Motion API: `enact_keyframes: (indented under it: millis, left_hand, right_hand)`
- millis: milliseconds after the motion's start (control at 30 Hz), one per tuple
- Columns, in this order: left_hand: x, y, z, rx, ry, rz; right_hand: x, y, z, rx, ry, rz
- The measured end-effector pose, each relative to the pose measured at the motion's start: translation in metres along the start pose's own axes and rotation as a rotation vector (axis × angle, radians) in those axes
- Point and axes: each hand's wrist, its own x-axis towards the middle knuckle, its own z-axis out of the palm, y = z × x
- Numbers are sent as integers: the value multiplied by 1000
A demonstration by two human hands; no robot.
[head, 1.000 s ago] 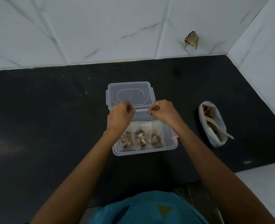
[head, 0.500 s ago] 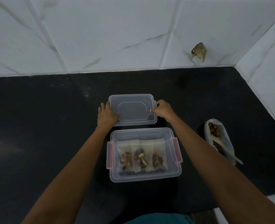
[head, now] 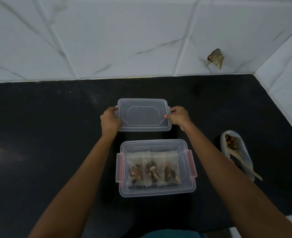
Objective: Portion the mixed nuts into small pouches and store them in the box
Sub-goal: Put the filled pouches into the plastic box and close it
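On the black countertop [head: 38, 134], head view: a clear plastic box [head: 156, 192] sits open at ctr, just in front of the person, w/ a red latch [head: 191, 162] on each short side. Inside, three small translucent pouches [head: 152, 169] lie side by side, edges touching or overlapping, each w/ a clump of mixed nuts in its near half. They cover most of the box floor, w/ a bare strip on the right.

Beyond the box, w/ a strip of counter btwn them, is the clear lid [head: 143, 115], long side parallel to the box. The left hand [head: 110, 120] grips the lid's left short edge, fingers curled round it. The right hand [head: 177, 117] grips the right short edge, thumb tip pressed on the lid's top face, other fingers curled at the rim. Can't tell whether the lid rests on the counter or is raised off it.

To the right, well apart from the box, a white plastic bag [head: 245, 148] lies open w/ loose nuts at its far end & a wooden spoon [head: 245, 166] inside, handle sticking out toward the near right.

Bkgd: a white marble-look tiled wall [head: 107, 40] runs behind & to the right, w/ a crumpled brownish scrap [head: 215, 58] on it near the corner. A teal garment [head: 169, 234] shows at the bottom edge.
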Motion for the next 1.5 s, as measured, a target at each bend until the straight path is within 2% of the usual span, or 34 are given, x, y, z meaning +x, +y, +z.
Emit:
enact_keyframes:
  millis: [300, 533, 700, 967, 1100, 1267, 1500]
  left_hand:
    - [-53, 32, -37, -154, 60, 115]
    - [-124, 11, -52, -252, -74, 90]
    - [-162, -22, -44, -207, -142, 60]
    - [-177, -46, -38, -102, -100, 89]
    - [-176, -47, -38, -119, -112, 87]
    - [-156, -35, -38, -177, -112, -41]
    - [-125, -18, -35, -131, -169, -96]
  right_hand:
    - [-66, -15, -37, 118, 95, -154]
    - [-132, 19, -52, 134, 70, -128]
    - [-163, 57, -43, 117, 62, -69]
    - [-176, 82, -21, 116, 130, -65]
    - [-174, 82, -24, 104, 84, -48]
    - [-157, 66, -34, 112, 133, -41]
    - [-122, 49, -38, 177, -86, 132]
